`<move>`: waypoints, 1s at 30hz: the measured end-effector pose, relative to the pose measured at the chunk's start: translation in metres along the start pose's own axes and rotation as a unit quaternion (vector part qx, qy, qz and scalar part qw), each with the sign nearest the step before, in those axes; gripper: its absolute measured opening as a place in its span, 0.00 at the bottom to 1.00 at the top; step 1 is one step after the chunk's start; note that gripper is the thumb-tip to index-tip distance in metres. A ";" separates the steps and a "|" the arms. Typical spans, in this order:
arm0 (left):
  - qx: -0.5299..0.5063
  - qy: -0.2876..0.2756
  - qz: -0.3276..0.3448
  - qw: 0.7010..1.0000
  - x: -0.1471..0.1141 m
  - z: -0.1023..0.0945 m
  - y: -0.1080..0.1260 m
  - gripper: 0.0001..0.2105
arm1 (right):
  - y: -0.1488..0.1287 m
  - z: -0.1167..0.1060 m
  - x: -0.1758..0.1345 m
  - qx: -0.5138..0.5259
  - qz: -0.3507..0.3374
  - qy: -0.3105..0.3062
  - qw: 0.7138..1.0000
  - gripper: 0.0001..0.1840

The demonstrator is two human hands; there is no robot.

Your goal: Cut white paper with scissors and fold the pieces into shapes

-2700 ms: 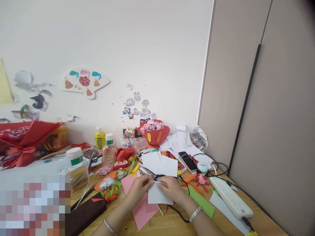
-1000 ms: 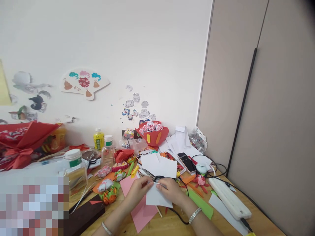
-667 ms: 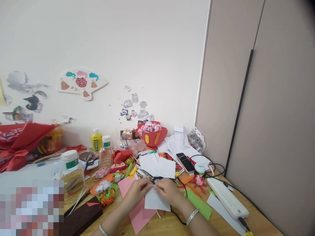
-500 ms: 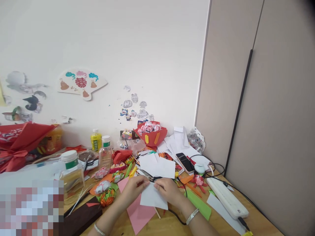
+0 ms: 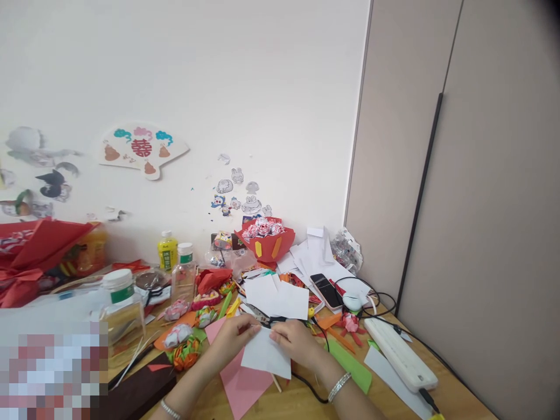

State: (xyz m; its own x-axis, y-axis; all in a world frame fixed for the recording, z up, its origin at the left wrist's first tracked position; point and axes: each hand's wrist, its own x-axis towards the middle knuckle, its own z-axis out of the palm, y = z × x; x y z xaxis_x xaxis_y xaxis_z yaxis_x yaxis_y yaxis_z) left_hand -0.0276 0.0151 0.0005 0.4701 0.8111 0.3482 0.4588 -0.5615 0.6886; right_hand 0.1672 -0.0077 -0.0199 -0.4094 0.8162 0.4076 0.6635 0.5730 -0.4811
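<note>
A small white sheet of paper [image 5: 266, 357] is pinched at its far edge between my left hand [image 5: 238, 335] and my right hand [image 5: 294, 338]. Both hands have thumb and fingers closed on it, with its near part tilting down toward me. Beneath it lies a pink sheet of paper [image 5: 245, 388]. Just beyond my fingers a pair of scissors [image 5: 258, 314] shows its blades; its handles are partly hidden. Farther back, other white sheets [image 5: 275, 296] are spread out. A green paper strip [image 5: 350, 367] lies by my right forearm.
Folded paper flowers [image 5: 186, 353], clear jars [image 5: 122, 309] and a dark box [image 5: 140, 388] stand at left. A red bouquet [image 5: 266, 242] stands by the wall. On the right are a phone [image 5: 326, 290], a white power strip [image 5: 400, 356] and black cables [image 5: 389, 297].
The white sheet has turned slightly and its near edge has shifted left between my hands. The whole view has moved a little; both hands keep their grip.
</note>
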 end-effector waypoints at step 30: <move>-0.095 0.056 -0.039 0.993 0.001 -0.005 -0.017 0.17 | 0.013 -0.008 -0.002 0.149 0.046 0.076 0.985 0.17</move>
State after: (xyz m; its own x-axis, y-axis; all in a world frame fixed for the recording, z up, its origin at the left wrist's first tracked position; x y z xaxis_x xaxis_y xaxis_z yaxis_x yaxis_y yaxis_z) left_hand -0.0386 0.0262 -0.0076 0.3469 0.8699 0.3505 0.3340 -0.4638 0.8206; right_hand 0.1816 -0.0020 -0.0208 -0.2429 0.8577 0.4531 0.4706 0.5126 -0.7182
